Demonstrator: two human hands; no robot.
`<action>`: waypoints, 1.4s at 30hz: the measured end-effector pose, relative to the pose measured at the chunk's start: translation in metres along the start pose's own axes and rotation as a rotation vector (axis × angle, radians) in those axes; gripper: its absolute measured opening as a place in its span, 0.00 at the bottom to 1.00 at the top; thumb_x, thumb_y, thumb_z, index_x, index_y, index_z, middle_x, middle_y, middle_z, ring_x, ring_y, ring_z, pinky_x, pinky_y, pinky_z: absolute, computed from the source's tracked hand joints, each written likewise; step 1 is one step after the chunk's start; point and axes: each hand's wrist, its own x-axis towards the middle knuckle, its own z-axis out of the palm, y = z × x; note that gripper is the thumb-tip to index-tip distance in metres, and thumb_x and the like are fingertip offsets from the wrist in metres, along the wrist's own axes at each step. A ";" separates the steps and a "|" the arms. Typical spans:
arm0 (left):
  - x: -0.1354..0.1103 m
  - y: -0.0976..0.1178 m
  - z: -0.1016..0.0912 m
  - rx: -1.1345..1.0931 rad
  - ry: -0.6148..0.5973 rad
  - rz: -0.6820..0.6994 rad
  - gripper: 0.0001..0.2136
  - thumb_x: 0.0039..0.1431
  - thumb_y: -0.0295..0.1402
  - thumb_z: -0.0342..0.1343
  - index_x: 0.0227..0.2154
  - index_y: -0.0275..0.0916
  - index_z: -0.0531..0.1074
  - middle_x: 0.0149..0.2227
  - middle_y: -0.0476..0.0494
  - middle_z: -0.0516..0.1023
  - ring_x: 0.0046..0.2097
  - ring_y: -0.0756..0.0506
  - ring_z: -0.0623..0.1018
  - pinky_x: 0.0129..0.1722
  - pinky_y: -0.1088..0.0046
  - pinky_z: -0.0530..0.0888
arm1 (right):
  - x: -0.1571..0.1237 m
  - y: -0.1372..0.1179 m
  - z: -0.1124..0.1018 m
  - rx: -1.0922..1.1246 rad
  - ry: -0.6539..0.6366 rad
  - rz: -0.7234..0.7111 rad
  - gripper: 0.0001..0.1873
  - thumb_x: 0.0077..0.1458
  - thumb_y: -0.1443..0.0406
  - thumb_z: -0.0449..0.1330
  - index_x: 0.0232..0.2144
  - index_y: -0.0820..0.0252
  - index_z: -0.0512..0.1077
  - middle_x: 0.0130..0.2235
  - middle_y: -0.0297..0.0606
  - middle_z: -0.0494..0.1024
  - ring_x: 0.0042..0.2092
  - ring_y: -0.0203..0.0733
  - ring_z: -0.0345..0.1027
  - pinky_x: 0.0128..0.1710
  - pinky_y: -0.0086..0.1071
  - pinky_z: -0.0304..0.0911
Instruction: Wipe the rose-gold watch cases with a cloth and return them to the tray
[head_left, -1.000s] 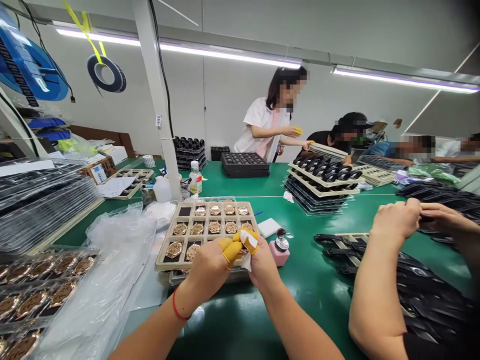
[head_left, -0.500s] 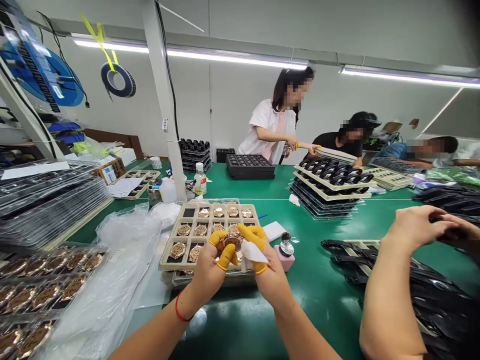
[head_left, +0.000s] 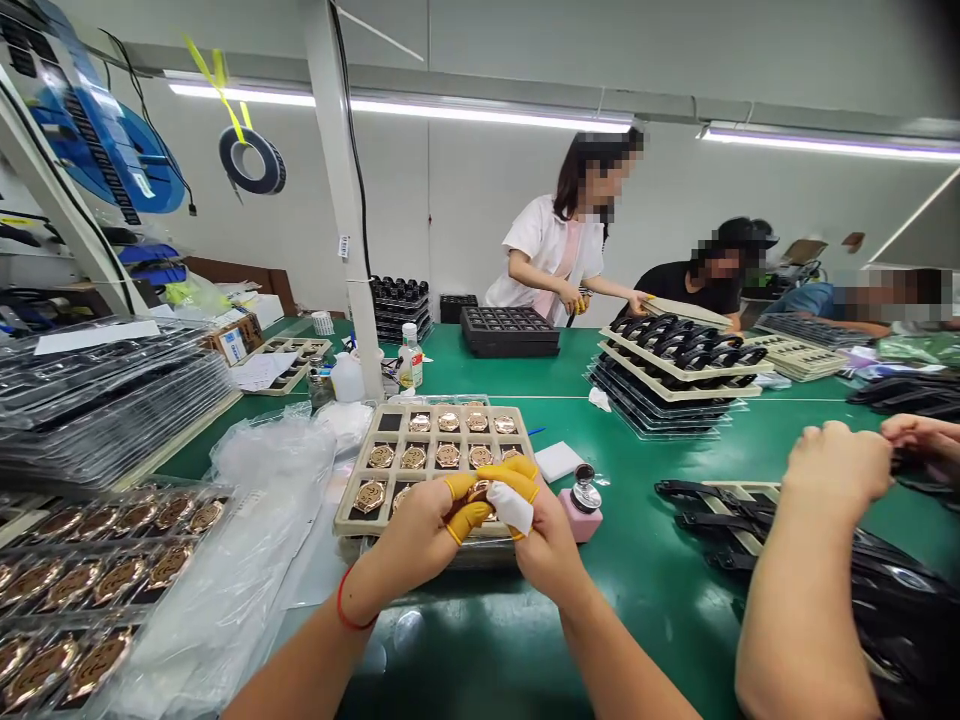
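Observation:
Between my hands is a rose-gold watch case [head_left: 480,491], mostly covered by fingers. My left hand [head_left: 424,525] grips it from the left, with yellow finger cots on thumb and forefinger. My right hand [head_left: 544,535], also in yellow finger cots, presses a white cloth [head_left: 511,507] against the case. Just behind and below the hands, a beige compartment tray [head_left: 346,515] holds rows of similar watch cases, each on a dark pad; one back-left compartment has only its pad. Right of the tray stands a pink pump bottle [head_left: 581,512] with a metal top.
Clear trays of watch cases [head_left: 97,590] and a plastic bag [head_left: 225,560] lie at left. Stacked trays of black watches [head_left: 675,370] stand at right. A co-worker's arm [head_left: 814,580] reaches in near black straps [head_left: 892,570]. A white post [head_left: 349,220] rises behind the tray.
My hands have turned the watch case so less of its face shows, and the cloth now lies closer over it. The whole view has shifted slightly.

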 end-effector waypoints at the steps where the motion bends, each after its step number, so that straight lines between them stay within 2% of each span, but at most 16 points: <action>1: 0.000 -0.002 0.002 -0.011 0.035 0.031 0.08 0.64 0.33 0.48 0.36 0.39 0.71 0.34 0.45 0.77 0.34 0.47 0.75 0.34 0.73 0.70 | 0.001 -0.001 0.000 0.086 -0.012 0.043 0.15 0.59 0.65 0.54 0.47 0.47 0.74 0.43 0.40 0.72 0.47 0.46 0.65 0.49 0.41 0.61; 5: 0.002 -0.013 0.010 0.064 0.211 0.203 0.08 0.64 0.32 0.49 0.41 0.39 0.71 0.37 0.43 0.78 0.38 0.45 0.76 0.36 0.71 0.72 | 0.004 -0.003 -0.001 0.370 -0.008 0.198 0.11 0.55 0.61 0.60 0.41 0.48 0.77 0.39 0.38 0.75 0.45 0.45 0.67 0.45 0.38 0.64; 9: 0.006 -0.019 0.010 0.207 0.261 0.327 0.09 0.65 0.31 0.48 0.43 0.39 0.71 0.36 0.43 0.79 0.37 0.45 0.77 0.34 0.71 0.74 | 0.005 0.000 -0.004 0.443 0.047 0.307 0.08 0.48 0.60 0.66 0.35 0.49 0.79 0.34 0.35 0.76 0.39 0.43 0.69 0.40 0.36 0.66; 12: 0.009 -0.022 0.005 0.365 0.247 0.389 0.11 0.66 0.32 0.46 0.41 0.39 0.73 0.36 0.41 0.79 0.36 0.46 0.78 0.33 0.71 0.74 | 0.006 0.003 -0.005 0.437 -0.010 0.356 0.08 0.45 0.61 0.68 0.32 0.51 0.79 0.33 0.35 0.76 0.38 0.42 0.69 0.40 0.36 0.66; 15: 0.010 -0.025 -0.002 0.518 0.202 0.445 0.13 0.66 0.30 0.44 0.42 0.38 0.74 0.38 0.40 0.79 0.36 0.46 0.78 0.33 0.72 0.75 | 0.006 0.004 -0.004 0.366 -0.054 0.357 0.09 0.45 0.62 0.68 0.33 0.52 0.79 0.35 0.36 0.76 0.43 0.45 0.68 0.45 0.39 0.64; 21: 0.007 -0.031 -0.017 0.685 0.079 0.573 0.13 0.64 0.26 0.46 0.45 0.39 0.74 0.39 0.39 0.79 0.37 0.46 0.77 0.35 0.70 0.74 | -0.001 -0.002 0.002 0.166 -0.047 0.329 0.11 0.46 0.67 0.66 0.36 0.52 0.77 0.41 0.37 0.74 0.48 0.46 0.64 0.51 0.42 0.59; 25: 0.005 -0.031 -0.019 0.575 0.066 0.636 0.12 0.64 0.28 0.48 0.46 0.40 0.73 0.42 0.39 0.78 0.36 0.46 0.76 0.34 0.70 0.72 | -0.002 -0.008 -0.005 0.220 -0.169 0.356 0.13 0.45 0.68 0.66 0.36 0.52 0.75 0.41 0.37 0.73 0.48 0.46 0.64 0.49 0.41 0.61; 29: 0.004 -0.028 -0.015 0.471 0.049 0.662 0.12 0.64 0.27 0.46 0.43 0.43 0.74 0.41 0.41 0.79 0.31 0.48 0.75 0.31 0.72 0.69 | -0.003 -0.014 -0.017 0.237 -0.263 0.338 0.10 0.43 0.67 0.68 0.31 0.54 0.75 0.42 0.37 0.71 0.45 0.45 0.64 0.46 0.39 0.63; 34: 0.007 -0.021 -0.009 0.246 0.095 0.715 0.11 0.65 0.29 0.45 0.38 0.41 0.74 0.37 0.41 0.80 0.31 0.47 0.77 0.30 0.72 0.71 | -0.008 -0.020 -0.028 0.207 -0.338 0.290 0.09 0.42 0.70 0.67 0.29 0.53 0.73 0.35 0.36 0.70 0.40 0.44 0.64 0.40 0.37 0.64; 39: 0.009 -0.018 0.000 -0.081 0.177 0.792 0.10 0.65 0.31 0.47 0.39 0.38 0.74 0.38 0.38 0.80 0.39 0.46 0.80 0.37 0.73 0.75 | -0.011 -0.019 -0.032 0.262 -0.350 0.169 0.10 0.44 0.69 0.68 0.31 0.53 0.75 0.34 0.36 0.72 0.39 0.43 0.66 0.43 0.37 0.64; 42: 0.008 -0.015 0.009 -0.230 0.193 0.719 0.09 0.65 0.31 0.49 0.42 0.38 0.73 0.37 0.38 0.80 0.39 0.47 0.80 0.40 0.72 0.76 | -0.010 -0.018 -0.031 0.335 -0.312 0.130 0.09 0.48 0.67 0.66 0.34 0.49 0.77 0.34 0.35 0.73 0.38 0.42 0.67 0.42 0.35 0.65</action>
